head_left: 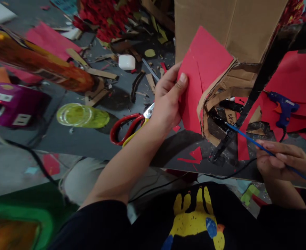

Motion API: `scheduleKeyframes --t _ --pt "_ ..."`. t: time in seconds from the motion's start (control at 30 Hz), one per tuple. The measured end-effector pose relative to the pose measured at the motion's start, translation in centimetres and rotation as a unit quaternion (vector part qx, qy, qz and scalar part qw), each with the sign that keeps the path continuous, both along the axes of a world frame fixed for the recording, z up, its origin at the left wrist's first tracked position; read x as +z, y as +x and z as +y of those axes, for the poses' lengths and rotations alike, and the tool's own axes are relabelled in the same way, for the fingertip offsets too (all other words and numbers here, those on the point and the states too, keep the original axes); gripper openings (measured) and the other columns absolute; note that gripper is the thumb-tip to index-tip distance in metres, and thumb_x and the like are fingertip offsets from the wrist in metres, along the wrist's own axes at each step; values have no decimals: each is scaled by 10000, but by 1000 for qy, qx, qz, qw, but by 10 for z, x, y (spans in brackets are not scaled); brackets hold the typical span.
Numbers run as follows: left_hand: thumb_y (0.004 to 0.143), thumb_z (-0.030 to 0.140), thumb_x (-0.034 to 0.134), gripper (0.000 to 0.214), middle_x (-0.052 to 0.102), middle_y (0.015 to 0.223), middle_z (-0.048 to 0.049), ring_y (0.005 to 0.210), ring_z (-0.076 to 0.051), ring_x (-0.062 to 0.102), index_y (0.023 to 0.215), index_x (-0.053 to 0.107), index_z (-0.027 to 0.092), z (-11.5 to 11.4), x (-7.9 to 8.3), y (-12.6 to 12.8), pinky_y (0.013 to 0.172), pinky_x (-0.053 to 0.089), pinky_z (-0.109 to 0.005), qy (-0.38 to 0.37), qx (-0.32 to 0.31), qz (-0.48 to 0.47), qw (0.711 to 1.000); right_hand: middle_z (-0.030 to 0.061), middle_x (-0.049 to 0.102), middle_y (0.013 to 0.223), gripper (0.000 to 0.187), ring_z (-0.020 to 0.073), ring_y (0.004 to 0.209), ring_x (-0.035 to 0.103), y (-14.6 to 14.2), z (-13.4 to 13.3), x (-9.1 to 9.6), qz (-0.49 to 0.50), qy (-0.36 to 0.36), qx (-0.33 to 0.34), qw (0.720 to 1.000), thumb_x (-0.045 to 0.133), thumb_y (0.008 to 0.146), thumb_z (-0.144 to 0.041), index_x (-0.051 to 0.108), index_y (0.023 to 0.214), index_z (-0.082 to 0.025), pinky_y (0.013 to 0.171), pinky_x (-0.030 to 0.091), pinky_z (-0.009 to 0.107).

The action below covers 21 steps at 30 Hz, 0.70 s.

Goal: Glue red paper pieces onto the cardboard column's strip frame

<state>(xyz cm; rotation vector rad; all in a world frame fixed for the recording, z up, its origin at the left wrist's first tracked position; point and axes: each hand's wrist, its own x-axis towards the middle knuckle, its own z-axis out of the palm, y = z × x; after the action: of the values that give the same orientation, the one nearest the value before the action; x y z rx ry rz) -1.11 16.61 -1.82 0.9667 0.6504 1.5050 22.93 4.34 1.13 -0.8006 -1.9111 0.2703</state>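
My left hand (170,95) grips the edge of a cardboard piece faced with red paper (207,59), its thumb pressed on the red side. A curved cardboard frame (226,76) joins that piece, and black-painted strips (257,73) cross it. Between the fingers of my right hand (283,159) is a thin blue paintbrush (254,141). Its tip reaches a black-coated part inside the curved frame; whether it touches cannot be told for certain. Red-handled scissors (128,128) lie partly under my left forearm. To the right rests a blue glue gun (284,107) on red paper.
A clear jar with yellow-green colour (82,115) lies near the table's front edge. Beyond it are an orange bottle-like object (51,66), a purple box (14,104) and a white case (127,62). Cardboard scraps litter the table, and a large cardboard panel (207,17) stands behind.
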Motion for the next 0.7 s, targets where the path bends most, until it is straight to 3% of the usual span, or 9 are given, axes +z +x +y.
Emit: scheduleKeyframes --t 0.1,0.2,0.43,0.7 --pt "721 405 757 333 709 1059 9 1377 -260 409 1016 674 277 1 -2 -1 1165 375 -451 -7 -6 11 1000 18 643 1175 503 130 1008 661 -1 5 2 -32 48 12 998 559 873 -113 439 1352 -206 696 629 240" --pt "747 415 731 356 696 1088 -6 1396 -272 378 1052 658 246 1 -4 -3 1162 371 -481 -5 -4 25 1000 26 654 1172 453 122 958 675 -2 12 -1 -17 110 -19 994 561 865 -87 487 1306 -165 703 626 232" --pt "753 419 728 338 707 1052 -12 1400 -270 367 1042 665 256 1 -2 -5 1181 340 -483 -4 -6 49 999 -3 693 1079 304 115 894 685 -8 27 -11 62 188 -86 976 576 868 -122 606 1162 -193 688 628 246" --pt "781 407 706 406 717 992 -21 1355 -288 432 1108 643 175 1 -3 -5 1148 345 -547 32 -14 59 998 12 699 1065 320 132 879 689 -8 23 -13 60 122 -84 987 614 845 -133 613 1155 -210 660 634 284"
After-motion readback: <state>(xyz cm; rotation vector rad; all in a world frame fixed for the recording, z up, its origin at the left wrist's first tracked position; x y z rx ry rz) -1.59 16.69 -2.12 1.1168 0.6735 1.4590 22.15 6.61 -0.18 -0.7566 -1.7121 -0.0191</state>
